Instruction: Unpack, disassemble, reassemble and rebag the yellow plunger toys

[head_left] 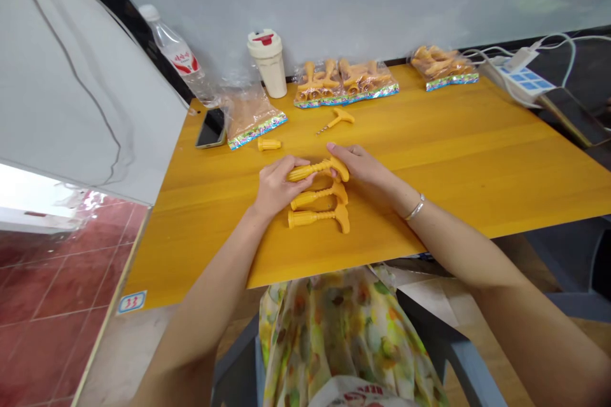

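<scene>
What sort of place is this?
Probably a small-parts packing or assembly bench: loose yellow plastic T-handled parts on a yellow tabletop, with foil-edged bags of similar parts along the wall.

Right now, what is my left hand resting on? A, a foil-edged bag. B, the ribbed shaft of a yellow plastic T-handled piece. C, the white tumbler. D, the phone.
B: your left hand lies over the ribbed shaft of the yellow plastic T-handled piece, with the fingers curled across it.
</scene>
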A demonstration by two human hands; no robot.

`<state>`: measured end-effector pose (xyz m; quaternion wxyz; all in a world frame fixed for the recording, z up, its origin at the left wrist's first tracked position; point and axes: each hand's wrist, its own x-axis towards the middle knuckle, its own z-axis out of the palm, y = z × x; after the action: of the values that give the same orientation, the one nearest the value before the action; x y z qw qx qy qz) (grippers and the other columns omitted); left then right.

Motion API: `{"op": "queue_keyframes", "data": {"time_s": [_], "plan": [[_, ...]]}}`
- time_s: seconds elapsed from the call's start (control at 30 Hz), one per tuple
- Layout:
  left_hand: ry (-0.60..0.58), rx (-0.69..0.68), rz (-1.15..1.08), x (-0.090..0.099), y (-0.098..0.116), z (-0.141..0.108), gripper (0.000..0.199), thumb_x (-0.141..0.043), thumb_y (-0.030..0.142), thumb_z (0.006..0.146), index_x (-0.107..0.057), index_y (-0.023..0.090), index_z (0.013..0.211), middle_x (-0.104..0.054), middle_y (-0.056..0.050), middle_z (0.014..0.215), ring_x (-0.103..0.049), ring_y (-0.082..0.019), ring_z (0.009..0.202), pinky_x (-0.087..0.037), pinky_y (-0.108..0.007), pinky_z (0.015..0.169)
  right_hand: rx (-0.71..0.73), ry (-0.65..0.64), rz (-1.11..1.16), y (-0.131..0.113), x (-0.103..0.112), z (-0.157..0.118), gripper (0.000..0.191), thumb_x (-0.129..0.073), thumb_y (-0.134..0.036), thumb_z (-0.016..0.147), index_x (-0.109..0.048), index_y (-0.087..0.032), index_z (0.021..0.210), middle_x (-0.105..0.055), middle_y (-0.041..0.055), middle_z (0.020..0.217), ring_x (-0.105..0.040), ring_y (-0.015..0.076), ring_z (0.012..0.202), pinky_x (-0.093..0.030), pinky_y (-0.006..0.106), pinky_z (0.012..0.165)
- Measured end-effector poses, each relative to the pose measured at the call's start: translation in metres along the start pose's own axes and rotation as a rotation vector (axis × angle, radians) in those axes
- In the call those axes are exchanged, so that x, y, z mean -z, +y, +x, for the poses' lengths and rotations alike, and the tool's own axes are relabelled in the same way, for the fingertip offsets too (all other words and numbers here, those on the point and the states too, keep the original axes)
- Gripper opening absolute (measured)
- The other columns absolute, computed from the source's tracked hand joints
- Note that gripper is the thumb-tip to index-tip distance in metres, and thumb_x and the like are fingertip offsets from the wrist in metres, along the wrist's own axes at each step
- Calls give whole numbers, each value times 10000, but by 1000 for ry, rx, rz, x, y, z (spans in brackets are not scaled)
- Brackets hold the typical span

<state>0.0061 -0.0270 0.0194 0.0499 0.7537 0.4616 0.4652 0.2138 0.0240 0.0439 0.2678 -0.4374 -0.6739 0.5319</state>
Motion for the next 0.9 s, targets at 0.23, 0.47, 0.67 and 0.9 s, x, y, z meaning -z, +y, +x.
{"op": "queue_keyframes", "data": {"time_s": [0.23,0.47,0.67,0.9], "plan": [[126,213,-57,-1,-22,8,164,-738,361,815,-703,210,868,-744,-19,851,-684,-178,799,-527,-304,781,107,56,43,11,2,10,704,-280,-668,1016,-691,-179,722,-399,-39,505,-378,119,508,-336,272,566],[15,414,-33,0,-60,7,186,-760,381,746,-730,216,826,-749,-43,888,-669,-223,873,-506,-369,863,401,48,-695,19,2,10,252,-577,-342,991,-774,-187,971,-682,87,985,-609,200,928,-425,315,867],[-225,310,-86,-4,-45,6,214,-729,445,808,-776,237,825,-731,-36,804,-618,-200,766,-487,-340,751,366,5,-741,16,7,7,384,-508,-425,1021,-784,-189,895,-714,60,890,-599,176,778,-372,288,705],[132,209,227,7,-79,17,285,-684,382,876,-736,229,1110,-655,-131,1269,-555,-316,1246,-383,-504,1118,434,387,-714,48,28,46,317,-497,-316,987,-734,-166,1136,-695,128,1017,-600,252,961,-460,372,908]]}}
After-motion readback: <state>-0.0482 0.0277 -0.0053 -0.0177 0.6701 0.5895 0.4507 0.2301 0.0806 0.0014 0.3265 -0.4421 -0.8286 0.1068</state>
